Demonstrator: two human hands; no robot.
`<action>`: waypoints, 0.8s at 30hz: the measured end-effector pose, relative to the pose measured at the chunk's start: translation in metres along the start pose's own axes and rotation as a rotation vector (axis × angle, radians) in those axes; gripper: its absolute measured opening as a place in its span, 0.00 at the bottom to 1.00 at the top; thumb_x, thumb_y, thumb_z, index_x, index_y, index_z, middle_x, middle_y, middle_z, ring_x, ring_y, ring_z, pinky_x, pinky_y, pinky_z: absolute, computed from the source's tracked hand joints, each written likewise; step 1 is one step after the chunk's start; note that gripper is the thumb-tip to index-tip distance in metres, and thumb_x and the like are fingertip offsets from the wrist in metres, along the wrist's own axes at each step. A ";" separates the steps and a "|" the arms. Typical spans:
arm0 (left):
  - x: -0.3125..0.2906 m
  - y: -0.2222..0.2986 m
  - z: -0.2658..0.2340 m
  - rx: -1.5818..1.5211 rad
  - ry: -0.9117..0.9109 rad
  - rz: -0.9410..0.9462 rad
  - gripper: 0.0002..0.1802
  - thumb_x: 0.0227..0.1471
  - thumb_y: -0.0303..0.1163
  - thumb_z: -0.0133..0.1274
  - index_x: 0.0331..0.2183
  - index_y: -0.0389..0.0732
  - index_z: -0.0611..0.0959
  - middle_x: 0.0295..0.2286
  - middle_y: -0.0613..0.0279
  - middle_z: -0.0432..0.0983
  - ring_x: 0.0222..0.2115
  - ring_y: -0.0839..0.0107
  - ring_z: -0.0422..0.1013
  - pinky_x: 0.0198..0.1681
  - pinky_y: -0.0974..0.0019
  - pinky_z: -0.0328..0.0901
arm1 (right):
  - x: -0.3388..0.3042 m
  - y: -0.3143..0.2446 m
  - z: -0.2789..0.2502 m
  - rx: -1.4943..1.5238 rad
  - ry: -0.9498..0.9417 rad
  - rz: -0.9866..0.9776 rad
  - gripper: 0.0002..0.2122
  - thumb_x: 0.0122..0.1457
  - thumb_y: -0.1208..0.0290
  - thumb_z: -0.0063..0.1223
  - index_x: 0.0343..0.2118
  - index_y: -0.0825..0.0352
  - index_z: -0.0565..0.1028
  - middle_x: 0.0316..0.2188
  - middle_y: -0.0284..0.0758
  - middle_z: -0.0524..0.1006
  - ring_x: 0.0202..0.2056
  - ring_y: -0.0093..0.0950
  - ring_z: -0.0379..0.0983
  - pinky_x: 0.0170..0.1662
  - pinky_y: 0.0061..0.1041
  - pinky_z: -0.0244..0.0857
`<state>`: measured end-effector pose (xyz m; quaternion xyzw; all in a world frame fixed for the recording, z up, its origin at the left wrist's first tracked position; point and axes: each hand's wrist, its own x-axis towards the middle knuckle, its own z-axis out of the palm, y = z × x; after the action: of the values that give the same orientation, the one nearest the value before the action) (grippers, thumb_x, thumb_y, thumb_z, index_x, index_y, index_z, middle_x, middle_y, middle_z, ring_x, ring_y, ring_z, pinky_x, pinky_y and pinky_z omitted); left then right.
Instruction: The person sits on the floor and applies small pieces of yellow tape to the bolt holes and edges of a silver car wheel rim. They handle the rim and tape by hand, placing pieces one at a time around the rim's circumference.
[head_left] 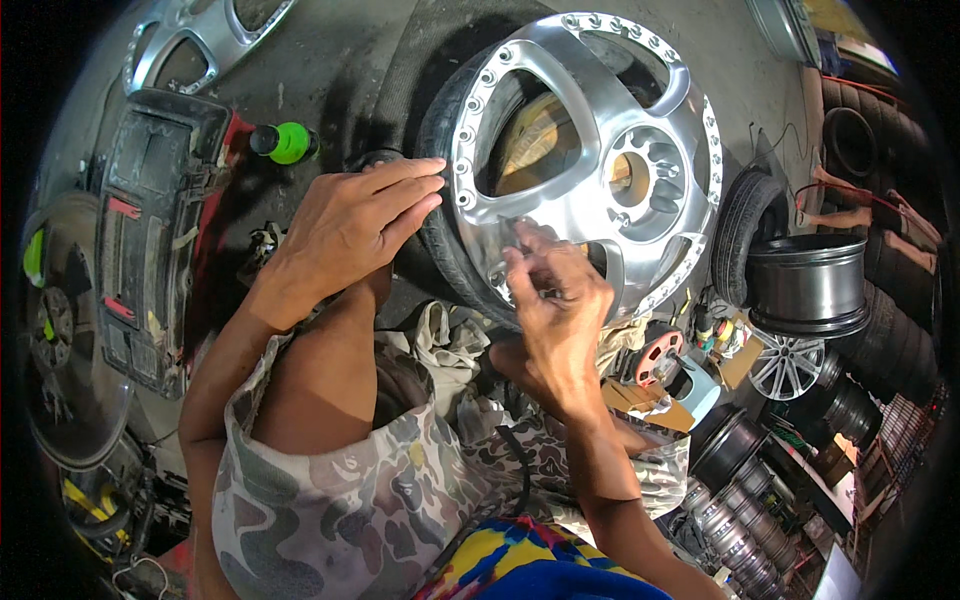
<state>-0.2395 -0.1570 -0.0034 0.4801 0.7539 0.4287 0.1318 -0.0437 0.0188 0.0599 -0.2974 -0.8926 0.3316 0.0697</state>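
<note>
A polished silver wheel rim [590,130] with bolts around its lip stands tilted in a black tyre [445,215] in front of me. My left hand [350,225] lies flat on the tyre's left side, fingertips reaching the rim's lip. My right hand [555,305] is at the rim's lower spoke, its fingers pinched together on something small that I cannot make out. My knees in camouflage shorts [350,500] are below.
A black case [150,230] lies open at the left, with a green-capped bottle [285,142] beside it. Dark rims [808,285], a small tyre [740,235], stacked wheels and tyres crowd the right. Rags [450,345] lie under the wheel. Another rim [200,35] lies at top left.
</note>
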 end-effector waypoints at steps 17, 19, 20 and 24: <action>0.002 0.000 -0.003 0.016 0.003 -0.007 0.12 0.65 0.28 0.65 0.49 0.38 0.91 0.52 0.58 0.88 0.47 0.55 0.86 0.48 0.58 0.81 | -0.013 -0.022 0.043 0.151 0.046 0.137 0.13 0.64 0.78 0.71 0.51 0.73 0.85 0.33 0.39 0.89 0.29 0.22 0.84 0.36 0.24 0.79; 0.000 -0.003 -0.003 0.013 0.005 -0.009 0.12 0.65 0.28 0.65 0.49 0.38 0.91 0.52 0.58 0.88 0.47 0.55 0.86 0.48 0.58 0.81 | -0.019 -0.018 0.047 0.159 0.088 0.154 0.12 0.64 0.77 0.70 0.50 0.71 0.85 0.33 0.40 0.88 0.29 0.28 0.85 0.36 0.29 0.79; -0.001 -0.003 -0.003 0.012 0.006 -0.012 0.12 0.65 0.28 0.65 0.49 0.38 0.91 0.52 0.58 0.87 0.47 0.55 0.86 0.48 0.58 0.81 | -0.021 -0.015 0.048 0.164 0.108 0.163 0.12 0.64 0.77 0.70 0.49 0.70 0.85 0.33 0.41 0.87 0.30 0.31 0.86 0.35 0.31 0.78; 0.000 -0.003 -0.005 0.016 0.006 -0.004 0.12 0.64 0.28 0.65 0.49 0.38 0.91 0.52 0.58 0.87 0.46 0.55 0.86 0.48 0.58 0.81 | -0.022 -0.009 0.054 0.107 0.138 0.079 0.13 0.64 0.77 0.71 0.50 0.70 0.84 0.30 0.39 0.87 0.29 0.28 0.85 0.35 0.29 0.79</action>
<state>-0.2445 -0.1601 -0.0029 0.4781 0.7587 0.4240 0.1267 -0.0474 -0.0296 0.0257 -0.3503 -0.8544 0.3599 0.1336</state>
